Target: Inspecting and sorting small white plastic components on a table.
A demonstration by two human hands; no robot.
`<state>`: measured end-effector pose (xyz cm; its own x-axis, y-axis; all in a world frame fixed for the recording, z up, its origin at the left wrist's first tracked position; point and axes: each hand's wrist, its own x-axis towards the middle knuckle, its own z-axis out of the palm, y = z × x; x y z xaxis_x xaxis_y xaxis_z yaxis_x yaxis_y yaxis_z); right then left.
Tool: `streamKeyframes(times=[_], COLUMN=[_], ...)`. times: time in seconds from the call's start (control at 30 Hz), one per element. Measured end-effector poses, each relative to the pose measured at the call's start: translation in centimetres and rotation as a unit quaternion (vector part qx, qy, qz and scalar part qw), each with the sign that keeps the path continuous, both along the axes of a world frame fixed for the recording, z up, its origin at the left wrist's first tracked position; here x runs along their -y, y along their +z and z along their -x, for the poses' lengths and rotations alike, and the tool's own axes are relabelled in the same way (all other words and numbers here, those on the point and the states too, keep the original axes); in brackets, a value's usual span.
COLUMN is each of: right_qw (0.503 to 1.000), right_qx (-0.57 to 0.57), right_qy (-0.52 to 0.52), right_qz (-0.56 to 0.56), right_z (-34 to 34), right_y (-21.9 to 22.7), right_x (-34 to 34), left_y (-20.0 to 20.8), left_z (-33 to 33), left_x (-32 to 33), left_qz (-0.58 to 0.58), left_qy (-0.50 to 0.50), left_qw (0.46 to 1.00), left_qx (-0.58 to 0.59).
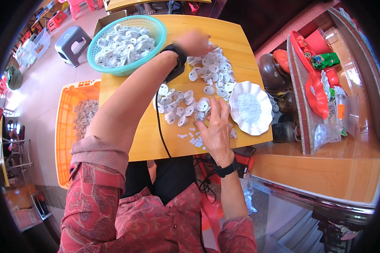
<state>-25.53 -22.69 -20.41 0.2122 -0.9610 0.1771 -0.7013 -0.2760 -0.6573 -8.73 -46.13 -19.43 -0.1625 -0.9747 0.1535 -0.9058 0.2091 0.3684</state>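
My left hand [193, 42] reaches across the yellow wooden table [173, 29] to the far end of a pile of small white round plastic parts [213, 71]. It is smeared, so its grip cannot be made out. Lower down, my right hand [217, 133] rests with fingers stretched out and thumb apart, its fingertips beside a nearer cluster of the same parts [181, 105]. Tiny white pieces [196, 141] lie scattered by its thumb. Right of that hand stands a white scalloped dish [264, 116] holding many small white bits.
A turquoise basket [93, 57] heaped with white parts stands at the table's far left corner. Beside the table sits an orange crate [63, 139] with more parts. A black cable [159, 122] hangs from my left wrist. Shelves with jars and red containers [318, 92] flank the right.
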Motion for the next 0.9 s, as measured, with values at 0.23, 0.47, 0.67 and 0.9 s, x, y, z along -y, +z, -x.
streamKeyframes(times=[0.23, 0.47, 0.67, 0.9], right_qw=[0.999, 0.992, 0.996, 0.997], right_qx=[-0.037, -0.116, -0.042, -0.026], right_qy=[0.003, 0.026, 0.052, 0.052], right_qz=[-0.026, 0.043, -0.061, -0.044], right_z=[0.3, 1.1, 1.0, 0.7], right_y=[1.3, 0.1, 0.3, 0.0], right_x=[1.2, 1.8, 2.2, 1.8], left_y=[-1.4, -1.5, -2.1, 2.3], left_z=[0.0, -1.7, -3.2, -2.4], left_x=[1.8, -2.0, -6.0, -6.9], left_qz=[-0.061, -0.076, 0.054, -0.049], left_qy=[-0.004, -0.044, -0.142, -0.136], left_qw=[0.998, 0.996, 0.987, 0.989], left_qx=[0.008, 0.009, 0.049, 0.008])
